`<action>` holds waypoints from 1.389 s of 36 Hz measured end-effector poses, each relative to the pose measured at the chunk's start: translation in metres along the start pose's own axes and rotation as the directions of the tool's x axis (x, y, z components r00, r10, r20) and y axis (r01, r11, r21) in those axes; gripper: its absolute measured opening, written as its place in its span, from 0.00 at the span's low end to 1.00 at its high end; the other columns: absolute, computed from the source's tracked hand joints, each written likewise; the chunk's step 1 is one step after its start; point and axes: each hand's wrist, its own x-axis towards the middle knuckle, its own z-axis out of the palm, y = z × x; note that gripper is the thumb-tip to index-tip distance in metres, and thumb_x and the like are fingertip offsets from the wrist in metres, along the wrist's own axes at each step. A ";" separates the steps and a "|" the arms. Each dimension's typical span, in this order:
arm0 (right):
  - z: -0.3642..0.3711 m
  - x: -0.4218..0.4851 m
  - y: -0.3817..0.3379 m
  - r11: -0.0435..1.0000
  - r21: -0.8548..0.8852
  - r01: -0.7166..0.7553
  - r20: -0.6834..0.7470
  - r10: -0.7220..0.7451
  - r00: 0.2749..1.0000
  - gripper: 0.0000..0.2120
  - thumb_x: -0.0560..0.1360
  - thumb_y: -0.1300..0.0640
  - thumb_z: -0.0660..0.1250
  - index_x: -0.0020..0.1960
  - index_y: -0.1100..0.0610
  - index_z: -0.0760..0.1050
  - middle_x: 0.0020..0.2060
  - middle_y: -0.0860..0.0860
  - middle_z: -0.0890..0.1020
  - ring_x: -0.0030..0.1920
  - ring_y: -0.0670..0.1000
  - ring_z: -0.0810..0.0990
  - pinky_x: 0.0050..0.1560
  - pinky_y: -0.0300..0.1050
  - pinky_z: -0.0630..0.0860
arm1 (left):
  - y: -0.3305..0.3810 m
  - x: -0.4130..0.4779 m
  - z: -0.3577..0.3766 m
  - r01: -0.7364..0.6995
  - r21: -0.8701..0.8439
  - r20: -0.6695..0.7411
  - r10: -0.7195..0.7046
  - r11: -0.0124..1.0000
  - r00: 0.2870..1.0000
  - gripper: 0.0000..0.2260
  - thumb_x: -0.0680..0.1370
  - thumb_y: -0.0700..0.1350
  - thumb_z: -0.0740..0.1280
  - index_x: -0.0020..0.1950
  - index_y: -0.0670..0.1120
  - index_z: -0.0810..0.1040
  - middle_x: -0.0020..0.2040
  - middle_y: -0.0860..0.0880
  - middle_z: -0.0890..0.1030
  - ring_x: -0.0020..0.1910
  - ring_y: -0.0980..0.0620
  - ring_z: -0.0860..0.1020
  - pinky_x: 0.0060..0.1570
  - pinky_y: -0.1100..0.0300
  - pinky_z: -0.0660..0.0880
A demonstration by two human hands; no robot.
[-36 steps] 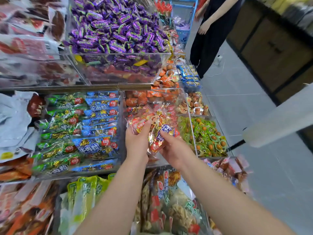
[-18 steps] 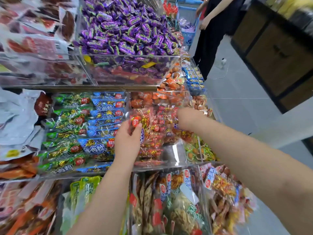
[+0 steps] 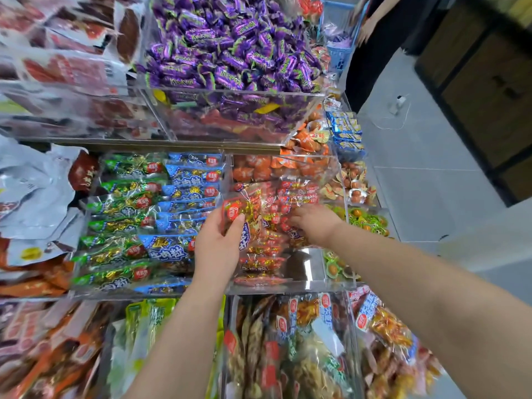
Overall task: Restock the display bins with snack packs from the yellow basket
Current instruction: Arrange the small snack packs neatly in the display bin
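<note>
Your right hand [image 3: 313, 224] dived into the display bin [image 3: 302, 267], its grip unclear, while your left hand [image 3: 217, 246] kept pinching the red snack pack [image 3: 240, 210].

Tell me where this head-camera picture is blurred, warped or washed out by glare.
Head view: light is even, with soft shadows; the purple candy and the left hand on a red snack pack are sharp; the bottom-left packs and the top-right cabinet are smeared; white glare streaks the clear bin front; the wide lens stretches the right forearm toward the corner.
</note>
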 end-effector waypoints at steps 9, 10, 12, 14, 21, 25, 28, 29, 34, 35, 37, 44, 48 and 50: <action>0.021 0.000 -0.001 0.979 -0.187 -0.081 0.116 0.104 0.988 0.39 0.73 0.61 0.67 0.75 0.49 0.46 0.76 0.54 0.38 0.75 0.59 0.38 0.74 0.59 0.50 | 0.003 -0.005 0.003 0.028 0.035 0.010 -0.028 0.999 1.000 0.08 0.79 0.50 0.65 0.58 0.55 0.78 0.48 0.62 0.81 0.49 0.65 0.78 0.46 0.63 0.72; 0.022 0.002 -0.002 0.975 -0.201 -0.089 0.111 0.114 0.987 0.39 0.73 0.60 0.67 0.75 0.49 0.46 0.76 0.54 0.37 0.75 0.59 0.37 0.74 0.60 0.51 | 0.003 -0.005 0.003 0.032 0.032 0.011 -0.032 0.999 0.999 0.08 0.79 0.50 0.65 0.58 0.56 0.78 0.48 0.61 0.82 0.50 0.63 0.78 0.47 0.62 0.72; 0.024 0.006 -0.003 0.968 -0.229 -0.105 0.105 0.131 0.986 0.39 0.74 0.58 0.67 0.75 0.48 0.46 0.76 0.54 0.36 0.75 0.59 0.37 0.73 0.61 0.49 | 0.002 -0.005 0.002 0.037 0.020 0.021 -0.037 0.999 0.999 0.06 0.79 0.49 0.65 0.55 0.59 0.77 0.48 0.62 0.82 0.50 0.64 0.79 0.49 0.62 0.73; 0.027 0.008 -0.003 0.958 -0.255 -0.134 0.097 0.163 0.982 0.39 0.75 0.55 0.66 0.75 0.47 0.42 0.76 0.54 0.36 0.75 0.59 0.37 0.73 0.64 0.46 | 0.002 -0.005 0.002 0.039 0.017 0.038 -0.040 0.999 0.998 0.07 0.79 0.49 0.65 0.53 0.62 0.77 0.48 0.63 0.82 0.50 0.65 0.79 0.51 0.61 0.74; 0.037 0.004 -0.020 0.941 -0.176 -0.288 0.042 0.299 0.953 0.44 0.78 0.50 0.60 0.72 0.50 0.25 0.73 0.57 0.30 0.73 0.62 0.32 0.71 0.64 0.36 | 0.004 -0.003 0.004 0.068 -0.033 0.038 -0.066 0.997 0.997 0.08 0.80 0.48 0.65 0.56 0.58 0.78 0.50 0.63 0.83 0.54 0.60 0.79 0.58 0.54 0.76; 0.045 0.004 -0.034 0.934 -0.070 -0.350 -0.003 0.351 0.937 0.48 0.78 0.53 0.59 0.64 0.53 0.14 0.61 0.61 0.17 0.64 0.65 0.20 0.59 0.66 0.22 | 0.007 -0.001 0.005 0.101 -0.081 0.027 -0.099 0.992 0.995 0.07 0.80 0.45 0.66 0.54 0.56 0.79 0.50 0.57 0.84 0.53 0.55 0.81 0.59 0.44 0.76; 0.045 0.012 -0.033 0.932 0.012 -0.362 0.025 0.361 0.932 0.52 0.77 0.54 0.61 0.56 0.52 0.09 0.58 0.60 0.15 0.61 0.64 0.17 0.56 0.65 0.19 | 0.007 -0.001 0.005 0.082 -0.024 0.022 -0.081 0.996 0.996 0.07 0.79 0.45 0.66 0.54 0.57 0.78 0.49 0.58 0.84 0.51 0.58 0.81 0.59 0.46 0.76; 0.044 0.015 -0.031 0.932 0.029 -0.360 0.029 0.360 0.933 0.54 0.77 0.55 0.63 0.55 0.51 0.09 0.60 0.60 0.16 0.62 0.63 0.18 0.57 0.65 0.20 | 0.007 -0.001 0.004 0.089 -0.025 0.026 -0.088 0.996 0.996 0.07 0.79 0.45 0.66 0.54 0.57 0.78 0.49 0.58 0.84 0.51 0.57 0.81 0.59 0.46 0.76; 0.044 0.029 -0.018 0.949 0.033 -0.313 0.056 0.311 0.949 0.59 0.73 0.61 0.66 0.55 0.48 0.08 0.63 0.58 0.19 0.62 0.61 0.17 0.60 0.64 0.22 | 0.006 0.001 0.002 0.112 -0.048 0.031 -0.111 0.992 0.993 0.07 0.80 0.46 0.65 0.55 0.56 0.78 0.49 0.58 0.84 0.51 0.58 0.82 0.52 0.57 0.78; 0.044 0.030 -0.016 0.953 0.028 -0.301 0.062 0.299 0.952 0.58 0.73 0.60 0.66 0.56 0.47 0.09 0.66 0.58 0.20 0.63 0.61 0.18 0.62 0.63 0.23 | 0.007 0.000 0.001 0.106 -0.047 0.030 -0.105 0.993 0.994 0.06 0.80 0.45 0.65 0.53 0.56 0.78 0.46 0.60 0.84 0.48 0.60 0.82 0.47 0.63 0.77; 0.041 0.030 -0.013 0.960 0.022 -0.279 0.096 0.276 0.956 0.60 0.72 0.55 0.69 0.56 0.47 0.10 0.70 0.58 0.24 0.64 0.60 0.19 0.64 0.63 0.26 | 0.008 0.000 0.000 0.130 -0.072 0.036 -0.127 0.989 0.991 0.05 0.80 0.46 0.66 0.50 0.56 0.79 0.44 0.60 0.85 0.44 0.60 0.83 0.39 0.66 0.77; -0.001 0.013 -0.001 0.966 0.146 -0.211 0.224 0.176 0.959 0.57 0.70 0.53 0.73 0.74 0.49 0.27 0.72 0.55 0.29 0.72 0.59 0.29 0.71 0.57 0.34 | 0.022 -0.001 -0.007 0.220 -0.104 0.132 -0.205 0.970 0.970 0.05 0.78 0.47 0.67 0.46 0.56 0.82 0.43 0.54 0.86 0.42 0.53 0.84 0.40 0.52 0.79; -0.039 -0.017 0.007 0.877 0.459 -0.142 -0.098 0.209 0.973 0.39 0.73 0.56 0.67 0.77 0.55 0.49 0.76 0.59 0.46 0.76 0.59 0.43 0.74 0.51 0.45 | 0.028 0.001 -0.014 0.238 0.084 0.252 -0.251 0.968 0.935 0.08 0.79 0.52 0.66 0.56 0.60 0.81 0.53 0.55 0.84 0.51 0.54 0.82 0.57 0.47 0.76; -0.054 -0.034 0.004 0.839 0.537 0.082 -0.347 0.131 0.929 0.34 0.73 0.54 0.69 0.75 0.53 0.59 0.75 0.54 0.55 0.75 0.52 0.52 0.72 0.41 0.47 | 0.028 0.002 -0.017 0.215 0.206 0.401 -0.283 0.955 0.871 0.19 0.78 0.46 0.68 0.69 0.47 0.74 0.63 0.45 0.79 0.58 0.47 0.79 0.64 0.46 0.72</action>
